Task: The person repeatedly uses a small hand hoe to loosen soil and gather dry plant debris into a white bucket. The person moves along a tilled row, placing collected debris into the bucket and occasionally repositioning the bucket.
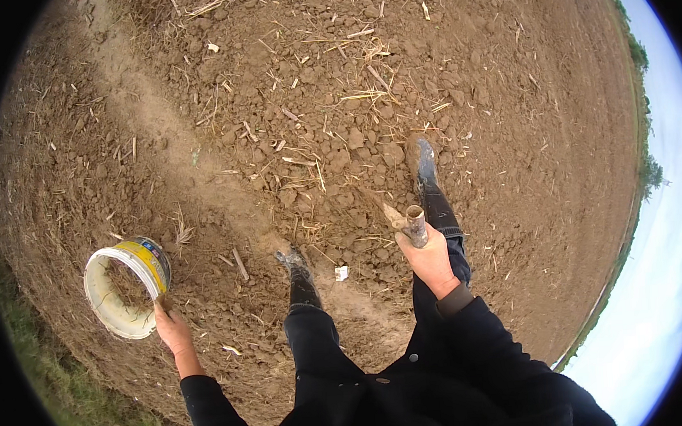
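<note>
My left hand (pixel 173 330) grips the rim of a white plastic bucket (pixel 99 307) with a yellow printed band, off to my left side. The bucket is tilted, its mouth facing me, and some thin roots or stalks (pixel 124 288) lie inside. In front of my right leg, my right hand (pixel 432 260) is closed around a short, dirt-stained cylindrical handle (pixel 417 226) with a hollow end. A pale, soil-covered piece (pixel 394 214) juts out beside that handle; whether it is a blade is unclear, and the rest is hidden by my hand.
Cloddy brown soil (pixel 337 149) with scattered straw and dry stalks (pixel 369 94) surrounds me. My muddy boots (pixel 303 282) straddle a smoother dirt strip (pixel 160 124). A small white scrap (pixel 341 273) lies between my legs. Grass (pixel 89 410) borders the field at lower left.
</note>
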A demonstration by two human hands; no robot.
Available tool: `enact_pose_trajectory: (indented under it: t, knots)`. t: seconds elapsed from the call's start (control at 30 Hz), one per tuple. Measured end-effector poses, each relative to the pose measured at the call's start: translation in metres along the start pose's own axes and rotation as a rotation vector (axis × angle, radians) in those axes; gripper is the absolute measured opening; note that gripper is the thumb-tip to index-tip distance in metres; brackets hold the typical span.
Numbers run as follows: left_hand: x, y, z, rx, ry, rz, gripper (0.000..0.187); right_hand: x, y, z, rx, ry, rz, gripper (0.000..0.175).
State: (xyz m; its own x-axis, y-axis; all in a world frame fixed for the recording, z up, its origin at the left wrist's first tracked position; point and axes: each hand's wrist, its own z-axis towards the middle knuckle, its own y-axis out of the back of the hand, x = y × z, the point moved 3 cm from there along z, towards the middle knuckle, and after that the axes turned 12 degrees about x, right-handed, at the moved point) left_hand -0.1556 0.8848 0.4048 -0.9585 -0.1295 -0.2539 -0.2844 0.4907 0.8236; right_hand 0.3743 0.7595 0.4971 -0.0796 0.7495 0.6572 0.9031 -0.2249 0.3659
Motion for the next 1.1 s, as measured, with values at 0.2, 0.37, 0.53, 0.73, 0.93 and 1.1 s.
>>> enact_pose_trajectory:
  t: [0.2,0.37,0.53,0.73,0.93,1.1]
  knots:
    - [0.045,0.017,-0.007,-0.130,0.019,-0.113,0.039,0.018,-0.027,-0.023,0.032,-0.016,0.016,0.020]
    - [0.044,0.034,-0.024,-0.104,0.114,-0.130,0.030,0.040,-0.043,-0.038,0.013,0.062,0.029,0.019]
    - [0.084,0.048,-0.046,-0.112,0.114,-0.145,0.020,0.082,-0.066,-0.048,0.075,0.122,-0.046,0.028]
    - [0.100,0.009,-0.067,-0.012,0.253,-0.014,0.040,0.088,-0.083,-0.033,0.160,0.176,-0.026,0.027]
    - [0.057,-0.007,-0.092,-0.022,0.265,-0.049,0.033,0.092,-0.097,-0.003,0.225,0.148,-0.075,0.024]
    - [0.069,-0.035,-0.104,0.097,0.353,-0.217,0.029,0.109,-0.093,0.005,0.252,0.179,-0.039,0.020]
